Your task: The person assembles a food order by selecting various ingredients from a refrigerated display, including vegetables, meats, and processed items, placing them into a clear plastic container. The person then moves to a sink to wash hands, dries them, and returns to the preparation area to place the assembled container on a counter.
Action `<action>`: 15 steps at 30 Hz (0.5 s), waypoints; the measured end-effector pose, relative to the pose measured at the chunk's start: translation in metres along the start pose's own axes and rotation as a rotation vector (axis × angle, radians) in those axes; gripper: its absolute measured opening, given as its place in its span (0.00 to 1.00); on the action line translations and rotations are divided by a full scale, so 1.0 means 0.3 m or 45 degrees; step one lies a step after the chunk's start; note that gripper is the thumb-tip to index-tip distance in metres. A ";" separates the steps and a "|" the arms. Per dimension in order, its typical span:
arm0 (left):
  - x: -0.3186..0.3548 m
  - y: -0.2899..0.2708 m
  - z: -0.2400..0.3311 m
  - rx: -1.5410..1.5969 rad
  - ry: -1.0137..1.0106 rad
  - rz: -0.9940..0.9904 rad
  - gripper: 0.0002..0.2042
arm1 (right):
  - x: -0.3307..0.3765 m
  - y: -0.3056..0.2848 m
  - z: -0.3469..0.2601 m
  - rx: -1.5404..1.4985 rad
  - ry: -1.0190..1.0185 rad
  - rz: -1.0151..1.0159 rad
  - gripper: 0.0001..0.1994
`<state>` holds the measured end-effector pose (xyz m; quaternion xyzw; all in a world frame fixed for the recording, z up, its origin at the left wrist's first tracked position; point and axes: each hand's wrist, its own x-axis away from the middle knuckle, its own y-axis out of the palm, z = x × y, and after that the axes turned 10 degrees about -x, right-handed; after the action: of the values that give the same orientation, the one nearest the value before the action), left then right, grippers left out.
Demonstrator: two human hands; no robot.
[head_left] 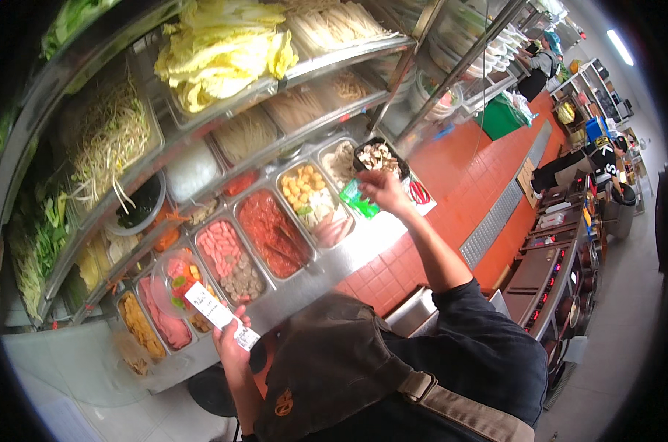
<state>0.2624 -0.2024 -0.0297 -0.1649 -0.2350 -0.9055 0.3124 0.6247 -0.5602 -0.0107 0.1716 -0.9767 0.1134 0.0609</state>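
My left hand (232, 340) is closed on a white printed paper slip (210, 305). The slip overlaps a round clear plastic bowl (164, 271) with red, yellow and green pieces inside; whether my fingers also grip the bowl is hidden. Below the bowl are metal trays of pink sausages (219, 247), sliced brown rounds (243, 281) and pink slices (161, 315). Farther right, my right hand (382, 191) hovers with loosely bent, parted fingers and nothing visible in them. Close to it are a green packet (359, 202) and a black container of sliced mushrooms (379, 158).
Shelves above hold cabbage leaves (216, 51), bean sprouts (111, 129) and noodles (334, 26). Neighbouring trays contain red chunks in sauce (271, 228) and yellow balls (301, 187). Cooking equipment (544, 276) lines the right side. Two people (581, 166) stand farther off, near a green bin (502, 116).
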 end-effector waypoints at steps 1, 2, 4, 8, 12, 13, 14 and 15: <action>0.000 0.013 -0.001 -0.006 -0.033 0.024 0.30 | -0.042 -0.038 -0.102 -0.068 -0.060 0.050 0.14; -0.001 0.023 -0.001 -0.007 -0.033 0.035 0.30 | -0.089 -0.063 -0.200 -0.142 -0.119 0.108 0.14; 0.002 0.044 -0.003 -0.010 -0.029 0.043 0.30 | -0.184 -0.111 -0.401 -0.283 -0.409 0.178 0.13; 0.017 0.065 -0.003 -0.044 -0.016 0.089 0.30 | -0.424 -0.166 -0.714 -0.003 -0.775 0.338 0.12; 0.036 0.064 -0.001 -0.073 -0.017 0.163 0.30 | -0.732 -0.161 -0.885 0.694 -1.135 0.519 0.12; 0.041 0.062 -0.002 -0.087 -0.015 0.167 0.30 | -0.800 -0.160 -0.908 0.808 -1.149 0.491 0.13; 0.045 0.058 -0.004 -0.100 -0.017 0.170 0.30 | -0.864 -0.158 -0.921 0.931 -1.126 0.470 0.13; 0.050 0.056 -0.007 -0.102 -0.001 0.168 0.30 | -0.922 -0.157 -0.930 1.091 -1.091 0.468 0.16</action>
<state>0.2617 -0.2223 -0.0193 -0.1926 -0.1872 -0.8917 0.3644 0.9216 -0.4468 0.2248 0.0404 -0.7958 0.4241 -0.4303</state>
